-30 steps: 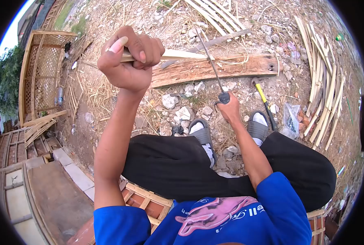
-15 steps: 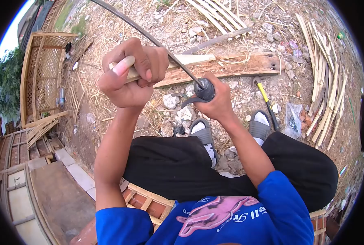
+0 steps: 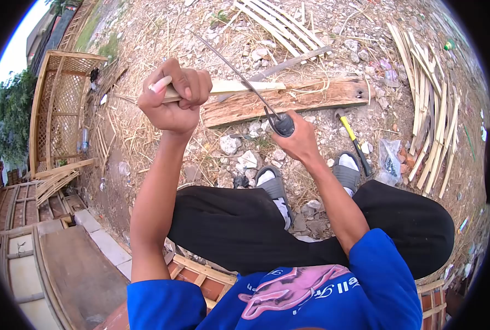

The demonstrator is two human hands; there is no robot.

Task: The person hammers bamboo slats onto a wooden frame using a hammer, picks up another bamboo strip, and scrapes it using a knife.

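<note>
My left hand [image 3: 176, 94] is closed in a fist around a pale wooden slat [image 3: 245, 87]. The slat runs to the right from the fist, and its far end lies over a thick weathered beam [image 3: 311, 100] on the ground. My right hand [image 3: 299, 137] grips the black wrapped handle [image 3: 284, 126] of a long, thin, dark blade [image 3: 231, 67], seen nearly edge-on. From the handle the blade points up and left, crossing in line with the slat; whether they touch I cannot tell.
A hammer [image 3: 354, 140] with a yellow and black handle lies near my right foot. Piles of thin slats [image 3: 435, 110] lie at right and at the top [image 3: 281, 25]. A lattice wooden frame [image 3: 61, 110] stands at left. A plastic bag [image 3: 389, 160] and stones litter the ground.
The blade has swung away from my body, and its tip now shows. My left fist has shifted slightly left and away, still holding the slat. My right hand has moved slightly right and lower.
</note>
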